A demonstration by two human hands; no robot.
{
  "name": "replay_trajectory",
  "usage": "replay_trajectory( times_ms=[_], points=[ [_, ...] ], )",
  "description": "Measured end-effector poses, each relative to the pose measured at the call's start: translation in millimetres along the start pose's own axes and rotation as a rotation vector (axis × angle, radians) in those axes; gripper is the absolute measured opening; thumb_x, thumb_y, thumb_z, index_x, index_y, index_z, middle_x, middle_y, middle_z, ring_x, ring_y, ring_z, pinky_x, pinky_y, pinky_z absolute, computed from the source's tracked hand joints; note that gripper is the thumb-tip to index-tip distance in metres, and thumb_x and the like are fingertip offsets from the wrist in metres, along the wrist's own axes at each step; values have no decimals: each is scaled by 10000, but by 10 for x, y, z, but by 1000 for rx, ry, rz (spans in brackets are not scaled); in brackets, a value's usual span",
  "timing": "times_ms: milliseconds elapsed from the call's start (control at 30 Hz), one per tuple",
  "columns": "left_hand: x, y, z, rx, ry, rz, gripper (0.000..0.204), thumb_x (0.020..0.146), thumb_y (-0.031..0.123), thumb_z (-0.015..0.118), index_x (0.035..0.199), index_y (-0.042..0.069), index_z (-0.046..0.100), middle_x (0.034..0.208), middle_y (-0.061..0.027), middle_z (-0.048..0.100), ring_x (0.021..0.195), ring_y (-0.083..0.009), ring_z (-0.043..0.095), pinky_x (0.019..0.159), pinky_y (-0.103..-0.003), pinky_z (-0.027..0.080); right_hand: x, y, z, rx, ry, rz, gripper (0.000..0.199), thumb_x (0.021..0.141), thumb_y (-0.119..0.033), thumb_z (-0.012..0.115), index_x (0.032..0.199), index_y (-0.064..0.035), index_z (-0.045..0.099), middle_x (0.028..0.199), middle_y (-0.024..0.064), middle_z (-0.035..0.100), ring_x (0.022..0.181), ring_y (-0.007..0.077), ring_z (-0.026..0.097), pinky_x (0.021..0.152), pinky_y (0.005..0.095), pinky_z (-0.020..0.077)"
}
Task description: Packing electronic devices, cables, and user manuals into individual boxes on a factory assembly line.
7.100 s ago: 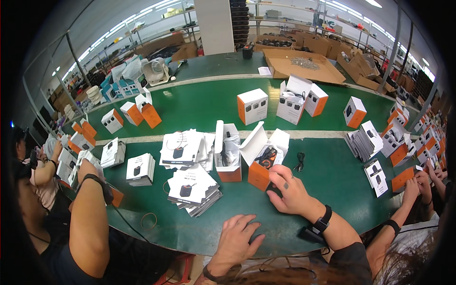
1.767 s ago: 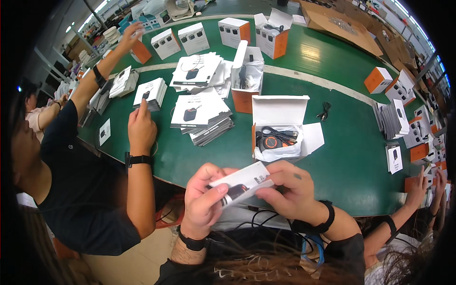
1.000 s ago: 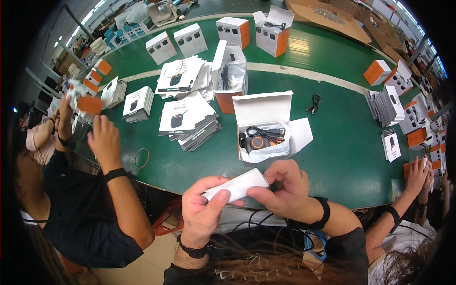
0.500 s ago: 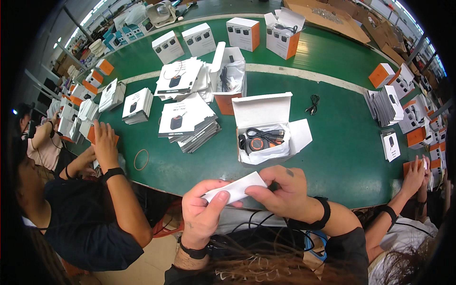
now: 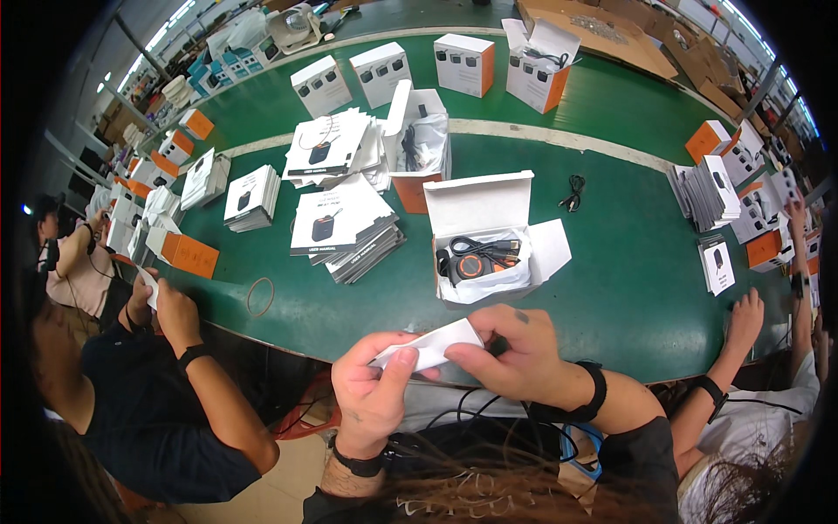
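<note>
Between my two hands is a folded white paper leaflet (image 5: 434, 344), held above the table's near edge. My left hand (image 5: 374, 371) grips its left end, thumb on top. At its right end, my right hand (image 5: 517, 349) pinches the paper between thumb and fingers. Just beyond my hands stands an open white box (image 5: 483, 205) with its lid up and a side flap spread out. Inside lie a round black-and-orange device (image 5: 472, 265) and a coiled black cable (image 5: 489, 248) on white wrapping. To the left of the box are stacked user manuals (image 5: 336, 223).
Another open box (image 5: 421, 144) stands behind the manuals. A loose black cable (image 5: 573, 193) lies right of my box. Closed boxes (image 5: 463, 65) line the moving-belt-like far green strip. A rubber band (image 5: 260, 297) lies at left. Co-workers sit on both sides, one holding white paper (image 5: 150, 288).
My hands keep nearly the same hold on the leaflet. The far boxes have shifted right. The left co-worker now holds white paper near the body; the right co-worker's hands have moved apart.
</note>
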State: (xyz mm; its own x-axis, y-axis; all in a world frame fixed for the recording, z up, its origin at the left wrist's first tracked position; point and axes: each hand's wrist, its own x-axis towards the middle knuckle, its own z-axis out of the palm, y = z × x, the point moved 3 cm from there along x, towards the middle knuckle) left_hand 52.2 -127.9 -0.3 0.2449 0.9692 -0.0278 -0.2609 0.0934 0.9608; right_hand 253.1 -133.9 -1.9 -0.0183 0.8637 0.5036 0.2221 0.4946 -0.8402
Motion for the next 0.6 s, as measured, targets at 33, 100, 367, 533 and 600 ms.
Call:
replay_trajectory(
  times_ms=[33,100,367,533,600],
  points=[
    [1,20,13,0,1,-4,196,1018,67,646,1147,-80,658,1072,-200,735,866,-252,749,782,-349,614,17,-26,-1,1,0,4,257,860,-159,867,959,-68,648,686,30,634,527,99,557,491,267,416],
    [-1,56,40,80,1,39,187,1021,63,641,1139,-82,658,1096,-212,739,868,-244,748,769,-344,615,47,-51,4,41,-9,56,227,883,-165,841,959,-71,649,705,38,641,545,113,568,503,278,431],
    [65,157,122,-85,-87,-196,256,1004,28,653,1226,-99,674,1056,-216,759,853,-208,747,747,-305,604,10,-63,-95,-85,-102,-71,193,886,-162,820,921,-74,651,701,60,570,557,217,550,491,338,408],
    [31,125,19,293,-101,-129,160,990,25,678,1090,-78,746,919,-151,782,764,-161,739,695,-266,592,22,-54,-44,-83,-107,-67,131,876,-97,807,896,-67,682,735,71,675,571,224,631,512,326,450],
    [50,107,51,262,-127,-84,152,986,18,680,1090,-70,748,911,-145,783,752,-159,740,682,-266,593,53,-24,-15,22,-209,-4,116,887,-101,802,931,-70,699,780,69,699,620,234,667,546,321,482]
  ],
)
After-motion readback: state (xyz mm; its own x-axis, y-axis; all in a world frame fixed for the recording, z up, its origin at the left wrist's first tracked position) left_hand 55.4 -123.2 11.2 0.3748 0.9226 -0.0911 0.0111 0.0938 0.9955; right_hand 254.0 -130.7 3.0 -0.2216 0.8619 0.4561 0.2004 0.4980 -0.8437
